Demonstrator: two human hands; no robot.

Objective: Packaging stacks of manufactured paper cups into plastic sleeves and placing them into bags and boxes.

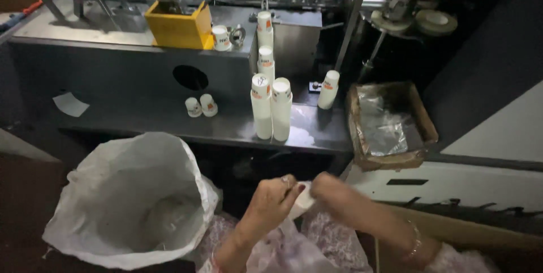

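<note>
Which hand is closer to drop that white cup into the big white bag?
Probably the left hand. It grips the white cup on the side facing the white bag, which lies open to the left. The right hand sits farther away.

White sack (130, 194), yellow box (178, 27), cardboard box (390, 126) seemingly plastic-lined, cup stacks (271, 109)

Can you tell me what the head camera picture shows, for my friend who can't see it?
Two bare hands, left hand and right hand, hold a small white paper cup together. Ahead, tall stacks of white paper cups stand on a grey metal machine shelf, beside an open white plastic sack.
</note>
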